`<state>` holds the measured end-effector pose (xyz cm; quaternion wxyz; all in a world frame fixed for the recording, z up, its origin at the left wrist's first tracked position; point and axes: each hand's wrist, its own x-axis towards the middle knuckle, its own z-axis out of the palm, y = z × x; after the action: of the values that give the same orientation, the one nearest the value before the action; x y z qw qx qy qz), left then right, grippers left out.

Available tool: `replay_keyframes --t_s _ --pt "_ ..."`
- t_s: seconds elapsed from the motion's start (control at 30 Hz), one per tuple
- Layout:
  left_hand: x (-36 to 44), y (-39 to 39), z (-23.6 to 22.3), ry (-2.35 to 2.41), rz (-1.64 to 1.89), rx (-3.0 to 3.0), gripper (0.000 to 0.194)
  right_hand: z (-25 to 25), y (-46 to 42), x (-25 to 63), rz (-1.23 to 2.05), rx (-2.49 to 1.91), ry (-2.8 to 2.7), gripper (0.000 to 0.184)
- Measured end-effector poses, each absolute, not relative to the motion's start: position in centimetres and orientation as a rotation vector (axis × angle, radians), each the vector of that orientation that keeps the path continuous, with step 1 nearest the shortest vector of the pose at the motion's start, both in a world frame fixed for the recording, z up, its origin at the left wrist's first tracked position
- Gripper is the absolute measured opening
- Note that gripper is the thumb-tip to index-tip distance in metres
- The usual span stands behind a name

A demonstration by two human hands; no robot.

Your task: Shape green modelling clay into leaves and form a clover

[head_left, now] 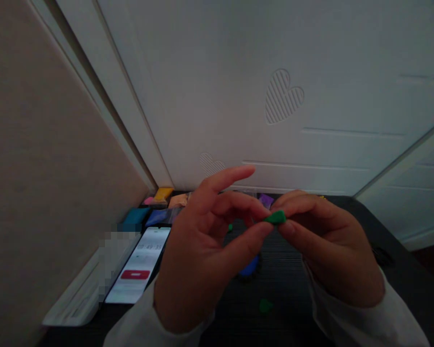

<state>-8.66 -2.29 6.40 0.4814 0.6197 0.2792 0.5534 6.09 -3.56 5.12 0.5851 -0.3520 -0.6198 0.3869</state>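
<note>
Your fingers meet around one small green piece [276, 218], held up in front of you above the dark table [289, 289]. Your left hand [195, 260] pinches its narrow end between thumb and middle finger, with the index finger stretched out above. Your right hand [332, 246] pinches the wider end between thumb and index finger, the others curled behind. Pale sleeves [365, 320] cover both your wrists.

Under your hands, a round blue thing [249, 267] with a dark edge lies partly hidden by your left thumb. Nearer you, a second green piece [265, 306] lies flat, and a green bit [230, 227] shows behind your left fingers. Left of that hand is a phone [141, 260] with its screen lit, beside a white case [75, 294]. Farther back lie a blue packet [156, 218], a yellow packet [163, 193] and a purple packet [265, 200]. Behind them stands a white door [220, 96] with heart patterns.
</note>
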Motion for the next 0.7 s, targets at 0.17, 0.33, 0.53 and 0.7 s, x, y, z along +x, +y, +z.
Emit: replay_keyframes --t_s 0.17,0.33,0.53,0.7 --pt "-8.67 -2.24 6.4 0.663 1.345 1.506 0.05 5.14 -3.5 6.1 0.908 -0.83 -1.445 0.011" --pt "-8.72 -2.2 6.14 0.662 1.373 1.519 0.052 5.06 -3.4 6.09 0.895 -0.848 -1.443 0.009" --pt "-8.7 -2.24 6.08 0.699 1.396 1.559 0.051 5.11 -3.4 6.03 0.87 -0.873 -1.442 0.008" --pt "-8.69 -2.17 6.26 0.708 1.392 1.557 0.05 5.12 -3.42 6.07 0.841 -0.884 -1.459 0.01"
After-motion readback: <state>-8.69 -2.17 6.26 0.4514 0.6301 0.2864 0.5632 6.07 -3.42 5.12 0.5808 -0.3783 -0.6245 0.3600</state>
